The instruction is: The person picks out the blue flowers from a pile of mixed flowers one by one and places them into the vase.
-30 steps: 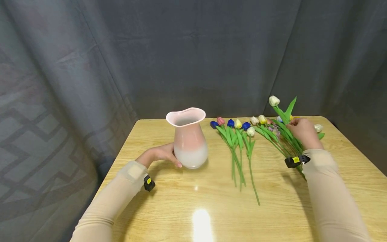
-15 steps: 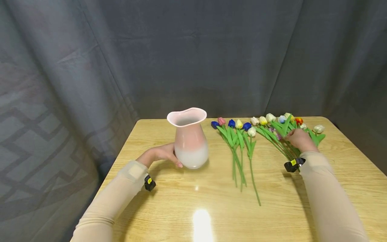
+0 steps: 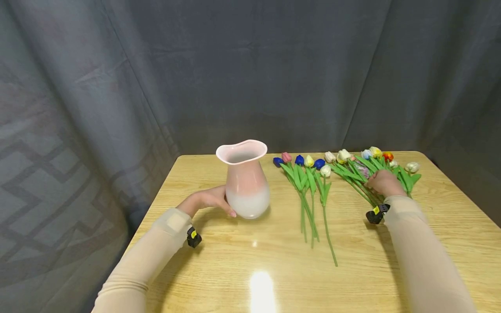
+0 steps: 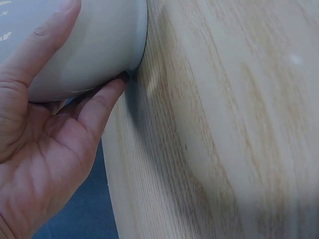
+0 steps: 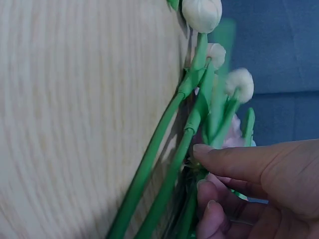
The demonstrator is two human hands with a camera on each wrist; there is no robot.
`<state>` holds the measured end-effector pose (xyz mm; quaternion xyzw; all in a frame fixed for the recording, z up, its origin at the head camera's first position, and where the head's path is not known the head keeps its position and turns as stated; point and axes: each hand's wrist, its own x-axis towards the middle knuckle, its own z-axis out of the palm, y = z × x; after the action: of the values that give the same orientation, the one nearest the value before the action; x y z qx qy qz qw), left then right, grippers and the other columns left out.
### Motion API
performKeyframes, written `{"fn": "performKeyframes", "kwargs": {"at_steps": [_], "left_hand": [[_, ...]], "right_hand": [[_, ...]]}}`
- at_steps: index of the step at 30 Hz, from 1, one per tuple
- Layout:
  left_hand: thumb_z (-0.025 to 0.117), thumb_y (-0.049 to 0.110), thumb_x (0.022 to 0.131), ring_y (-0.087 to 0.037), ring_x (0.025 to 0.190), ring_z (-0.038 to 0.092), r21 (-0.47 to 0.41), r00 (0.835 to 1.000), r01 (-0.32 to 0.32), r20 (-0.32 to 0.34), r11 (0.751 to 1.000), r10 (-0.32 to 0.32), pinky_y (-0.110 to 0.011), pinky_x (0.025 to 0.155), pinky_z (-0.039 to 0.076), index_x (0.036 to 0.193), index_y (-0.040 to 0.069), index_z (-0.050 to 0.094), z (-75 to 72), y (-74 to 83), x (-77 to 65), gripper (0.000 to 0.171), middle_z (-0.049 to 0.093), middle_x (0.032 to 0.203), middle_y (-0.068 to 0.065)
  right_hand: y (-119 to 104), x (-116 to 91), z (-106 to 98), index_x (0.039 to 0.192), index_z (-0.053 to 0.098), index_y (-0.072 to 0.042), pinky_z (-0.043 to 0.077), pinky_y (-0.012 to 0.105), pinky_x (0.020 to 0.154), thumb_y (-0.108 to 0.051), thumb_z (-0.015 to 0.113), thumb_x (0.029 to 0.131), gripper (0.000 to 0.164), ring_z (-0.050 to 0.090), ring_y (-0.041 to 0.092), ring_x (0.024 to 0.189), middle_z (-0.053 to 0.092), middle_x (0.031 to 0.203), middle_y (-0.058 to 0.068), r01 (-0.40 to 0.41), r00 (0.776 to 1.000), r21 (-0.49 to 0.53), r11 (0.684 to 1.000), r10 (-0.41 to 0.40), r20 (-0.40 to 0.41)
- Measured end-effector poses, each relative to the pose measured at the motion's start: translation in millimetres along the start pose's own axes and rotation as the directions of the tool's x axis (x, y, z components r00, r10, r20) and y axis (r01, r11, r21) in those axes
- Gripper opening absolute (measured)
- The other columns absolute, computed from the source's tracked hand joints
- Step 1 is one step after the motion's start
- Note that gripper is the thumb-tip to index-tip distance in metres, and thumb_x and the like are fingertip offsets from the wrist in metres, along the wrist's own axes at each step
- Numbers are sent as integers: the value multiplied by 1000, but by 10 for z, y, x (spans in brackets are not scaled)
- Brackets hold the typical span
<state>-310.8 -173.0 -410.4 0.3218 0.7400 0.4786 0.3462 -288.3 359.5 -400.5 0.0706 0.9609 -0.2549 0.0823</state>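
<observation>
A pink-and-white vase (image 3: 248,187) with a wavy rim stands upright on the table. My left hand (image 3: 211,199) grips its lower left side; in the left wrist view the thumb lies along the vase wall (image 4: 107,45) and the other fingers go behind and under its curve. At the right, my right hand (image 3: 385,183) is low among a pile of artificial tulips. In the right wrist view its thumb and fingers pinch a green stem under a blurred white tulip (image 5: 240,83). Two further green stems (image 5: 164,194) lie beside the fingertips. The pinched stem's lower part is hidden.
Between vase and pile lies a looser group of tulips, with blue (image 3: 299,160), pink (image 3: 286,157), yellow (image 3: 308,161) and white (image 3: 325,171) heads. An orange tulip (image 3: 388,157) lies in the pile near the table's (image 3: 219,269) back edge. A grey curtain (image 3: 250,78) hangs behind.
My right hand has lowered the white tulip from its raised position into the pile, shifting slightly left and toward me. The left hand and the vase stay almost still.
</observation>
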Motion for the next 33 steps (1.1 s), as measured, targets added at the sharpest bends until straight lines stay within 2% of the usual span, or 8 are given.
{"fn": "performKeyframes", "kwargs": {"at_steps": [7,14,21,24,27,29,31,33], "left_hand": [[82,2,70,-22,127,47,12,1000,3,-6,1000,-2,-39,108,36,144,10,34,3,17,2,88,48,141,-8],[82,2,70,-22,126,48,20,1000,0,-10,1000,0,-39,108,36,144,10,34,-2,23,4,88,48,140,-9],[82,2,70,-23,126,48,14,1000,1,-6,1000,-1,-39,108,37,144,10,34,-3,9,6,88,48,140,-9],[82,1,71,-23,127,47,8,1000,2,-1,1000,-2,-39,108,36,144,9,34,-2,5,1,88,48,141,-9],[82,1,70,-23,127,47,4,1000,6,-2,1000,-6,-39,109,36,144,9,34,2,-2,-1,88,48,141,-9],[82,1,70,-23,127,48,4,1000,4,-3,1000,-4,-38,108,37,144,8,34,4,-9,0,88,48,141,-10],[82,2,71,-23,126,48,7,1000,3,-5,1000,-3,-38,107,38,144,8,35,5,-8,-1,87,49,140,-10],[82,2,71,-23,126,48,11,1000,5,-6,1000,-5,-38,107,38,144,9,35,5,-5,-2,87,49,140,-10]], "right_hand": [[19,16,31,60,49,-15,39,30,55,-17,61,90,33,43,15,53,45,52,-5,-15,1000,-6,1000,15,-11],[19,15,28,72,58,-7,40,30,55,-17,62,89,21,48,17,57,50,57,-2,-22,999,-7,1000,22,-30],[-20,22,18,66,50,-10,37,32,54,-22,59,90,28,42,18,58,44,60,1,-19,999,-29,999,18,-39],[-125,-4,4,86,57,0,42,38,59,-23,58,91,24,53,29,69,58,81,18,3,995,-55,998,-9,-97],[-302,-37,11,111,52,8,46,44,66,-24,55,94,37,58,39,85,59,106,29,39,986,-41,998,-45,-160],[-443,-55,35,118,46,11,47,47,69,-25,53,95,43,58,42,90,56,110,32,70,979,-20,997,-73,-188],[-604,-71,71,118,43,11,46,45,67,-25,52,96,43,58,38,83,57,102,28,97,979,-20,995,-99,-179],[-752,-94,127,106,50,9,44,40,62,-25,56,96,36,55,29,69,58,87,20,126,981,-61,990,-133,-143]]}}
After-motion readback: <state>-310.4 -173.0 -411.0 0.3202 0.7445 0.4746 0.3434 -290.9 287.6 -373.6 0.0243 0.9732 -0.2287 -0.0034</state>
